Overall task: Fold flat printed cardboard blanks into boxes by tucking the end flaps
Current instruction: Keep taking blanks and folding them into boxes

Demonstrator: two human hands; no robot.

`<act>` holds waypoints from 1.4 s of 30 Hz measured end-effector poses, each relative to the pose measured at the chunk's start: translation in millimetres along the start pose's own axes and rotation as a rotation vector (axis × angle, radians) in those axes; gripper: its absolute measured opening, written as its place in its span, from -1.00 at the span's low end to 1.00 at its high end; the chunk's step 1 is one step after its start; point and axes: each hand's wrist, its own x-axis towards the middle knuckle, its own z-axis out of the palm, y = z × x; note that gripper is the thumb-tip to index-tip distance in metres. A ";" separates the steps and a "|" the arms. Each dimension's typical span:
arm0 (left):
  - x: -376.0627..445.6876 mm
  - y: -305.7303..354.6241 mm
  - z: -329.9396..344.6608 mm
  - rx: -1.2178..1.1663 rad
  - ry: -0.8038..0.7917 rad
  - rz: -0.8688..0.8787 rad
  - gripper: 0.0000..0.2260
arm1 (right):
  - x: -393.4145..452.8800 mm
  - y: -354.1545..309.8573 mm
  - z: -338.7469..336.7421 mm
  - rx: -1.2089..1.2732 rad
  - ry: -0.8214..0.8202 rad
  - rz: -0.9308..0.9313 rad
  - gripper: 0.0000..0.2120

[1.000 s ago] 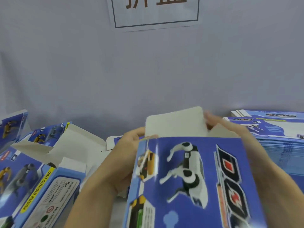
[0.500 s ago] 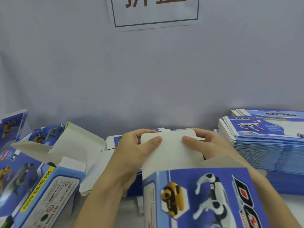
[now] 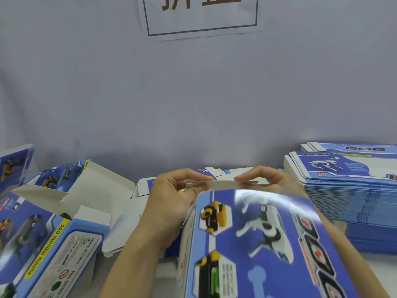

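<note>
1. The left hand point(image 3: 171, 198) pinches the left end of the white end flap point(image 3: 223, 185) between its thumb and curled fingers.
2. The right hand point(image 3: 268, 179) pinches the right end of the same flap, thumb on top; its other fingers are hidden behind the card, so I cannot tell how they lie.
3. The flap is bent over at the far end of the blue printed box point(image 3: 257, 237), which the two hands hold near the centre of the scene, its dog-printed face up and a little blurred.
4. To the right, a tall stack of flat blanks point(image 3: 352, 190) rests on the table.
5. To the left lie folded boxes point(image 3: 53, 244), some with open white flaps.
6. On the far wall hangs a paper sign point(image 3: 202, 16).
</note>
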 end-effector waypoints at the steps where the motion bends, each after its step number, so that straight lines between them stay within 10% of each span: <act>1: 0.5 -0.3 -0.1 0.013 -0.001 -0.006 -0.90 | -0.1 -1.2 0.5 0.016 -0.006 0.018 -0.79; 8: 0.2 9.8 7.9 -0.200 -0.178 -0.091 -0.79 | -5.6 -5.8 -2.3 0.131 0.288 0.018 -0.81; 15: -19.0 25.6 -19.8 0.229 -0.762 -0.271 -0.40 | -10.3 -2.7 -24.1 0.093 0.667 -0.085 -0.85; 21: -27.1 33.9 -34.5 0.310 -0.805 -0.304 -0.30 | -14.1 -1.2 -35.8 0.451 0.748 -0.120 -0.67; 25: -16.2 39.2 -25.7 -0.069 -0.129 0.228 -0.61 | -15.2 4.2 -39.4 0.654 0.770 -0.104 -0.67; 29: -0.1 34.7 -32.5 -0.463 0.373 0.323 0.33 | -14.3 3.0 -28.6 0.644 0.756 -0.089 -0.72; 33: -1.1 16.0 -16.2 0.144 0.241 0.154 -0.28 | -11.4 3.3 -16.6 0.584 0.672 -0.049 -0.74; 37: -0.4 -19.2 3.5 1.065 -0.173 -0.129 -0.33 | -8.4 5.2 -11.1 0.512 0.583 -0.013 -0.76; 42: 3.4 -29.9 -1.6 1.186 -0.143 -0.093 -0.58 | -2.5 11.3 -7.7 0.404 0.530 0.028 -0.76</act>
